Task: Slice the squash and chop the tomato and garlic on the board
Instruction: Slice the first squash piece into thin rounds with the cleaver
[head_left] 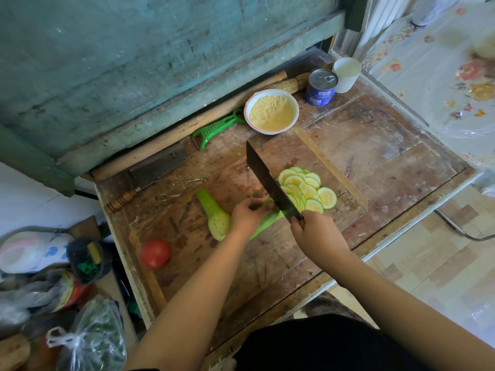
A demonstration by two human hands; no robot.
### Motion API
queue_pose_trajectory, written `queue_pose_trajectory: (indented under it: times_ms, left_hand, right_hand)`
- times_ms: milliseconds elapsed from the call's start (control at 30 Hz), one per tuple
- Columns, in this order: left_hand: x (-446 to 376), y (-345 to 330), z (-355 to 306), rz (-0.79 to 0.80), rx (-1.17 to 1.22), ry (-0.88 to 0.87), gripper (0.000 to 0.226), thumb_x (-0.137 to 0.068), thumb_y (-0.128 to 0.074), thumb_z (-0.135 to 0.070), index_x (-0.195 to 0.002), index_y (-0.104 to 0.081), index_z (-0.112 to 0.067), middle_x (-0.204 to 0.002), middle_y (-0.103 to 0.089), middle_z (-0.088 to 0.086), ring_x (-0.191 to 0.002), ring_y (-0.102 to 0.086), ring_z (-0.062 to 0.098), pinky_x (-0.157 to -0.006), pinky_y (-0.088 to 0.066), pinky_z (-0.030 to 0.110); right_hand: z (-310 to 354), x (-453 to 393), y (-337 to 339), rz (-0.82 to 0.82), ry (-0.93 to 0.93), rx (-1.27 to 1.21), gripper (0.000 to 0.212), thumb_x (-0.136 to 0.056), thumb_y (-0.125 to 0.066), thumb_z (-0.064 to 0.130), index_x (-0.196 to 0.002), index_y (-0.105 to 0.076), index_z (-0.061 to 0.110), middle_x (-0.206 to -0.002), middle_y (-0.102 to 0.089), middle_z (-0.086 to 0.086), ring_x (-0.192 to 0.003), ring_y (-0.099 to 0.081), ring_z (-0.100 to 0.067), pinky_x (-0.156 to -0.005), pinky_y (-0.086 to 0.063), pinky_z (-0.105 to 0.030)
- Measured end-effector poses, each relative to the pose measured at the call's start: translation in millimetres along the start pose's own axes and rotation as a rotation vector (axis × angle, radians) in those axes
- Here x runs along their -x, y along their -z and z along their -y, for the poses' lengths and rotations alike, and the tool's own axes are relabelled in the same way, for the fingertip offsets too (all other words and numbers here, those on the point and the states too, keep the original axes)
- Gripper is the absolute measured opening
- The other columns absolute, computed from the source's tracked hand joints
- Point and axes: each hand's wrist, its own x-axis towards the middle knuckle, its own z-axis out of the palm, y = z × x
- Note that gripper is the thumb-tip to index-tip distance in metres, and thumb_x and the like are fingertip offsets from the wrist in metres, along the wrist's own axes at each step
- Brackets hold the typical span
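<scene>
So the squash slicing is well underway but not finished: a fan of thin round slices (305,187) is already piled on the board (316,156), just past the blade, while the piece being cut (267,222) is pinned down by the left hand (247,214), fingers curled over it right next to the knife (270,183). The knife handle is wrapped tight in the right hand (314,230), with the blade angled down into the cut end. A second chunk of squash (214,215) is left untouched, just to the left of the holding hand. The tomato (155,253) is still whole, parked further left near the table's (388,135) edge, well apart from either grip. No garlic can be spotted anywhere, so that part is probably yet to be started, along with the tomato chopping.
</scene>
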Motion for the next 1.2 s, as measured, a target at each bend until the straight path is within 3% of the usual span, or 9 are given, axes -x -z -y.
queue_pose_trajectory:
  times_ms: [233,700,933,1200]
  left_hand:
    - [0.2,0.2,-1.4,-0.003,-0.026,-0.025,0.022,-0.08,-0.075,-0.026,-0.095,-0.068,-0.012,-0.091,-0.066,-0.002,-0.09,-0.06,0.011,-0.087,-0.048,0.03]
    - [-2.2,-1.2,0.0,-0.019,-0.001,0.007,0.033,-0.075,-0.079,-0.028,-0.098,-0.071,-0.007,-0.096,-0.071,0.006,-0.095,-0.066,0.021,-0.09,-0.051,0.04]
    - [-1.9,-0.9,1.4,-0.02,-0.015,0.003,0.024,-0.075,-0.079,-0.03,-0.09,-0.064,-0.018,-0.092,-0.068,-0.001,-0.094,-0.064,0.019,-0.09,-0.051,0.039]
    - [-0.8,-2.8,2.1,-0.046,-0.03,-0.013,0.032,-0.076,-0.078,-0.03,-0.101,-0.069,-0.012,-0.095,-0.066,-0.001,-0.096,-0.063,0.018,-0.088,-0.05,0.034]
  right_hand:
    - [1.0,4.5,-0.1,-0.009,0.011,0.016,0.035,-0.098,-0.041,0.028,-0.066,-0.045,0.015,-0.059,-0.048,-0.003,-0.052,-0.047,-0.02,-0.046,-0.032,-0.027]
    - [-1.2,-4.5,-7.1,0.0,-0.007,0.025,0.038,-0.099,-0.039,0.029,-0.064,-0.043,0.013,-0.058,-0.045,-0.004,-0.05,-0.042,-0.02,-0.046,-0.029,-0.027]
    - [-1.6,-13.9,-13.7,0.027,-0.034,0.054,0.039,-0.099,-0.038,0.031,-0.064,-0.041,0.014,-0.061,-0.046,-0.004,-0.052,-0.044,-0.02,-0.046,-0.03,-0.027]
    - [0.8,-27.0,-22.7,0.07,-0.093,0.062,0.039,-0.099,-0.037,0.033,-0.066,-0.042,0.013,-0.067,-0.049,-0.005,-0.062,-0.05,-0.025,-0.051,-0.037,-0.029]
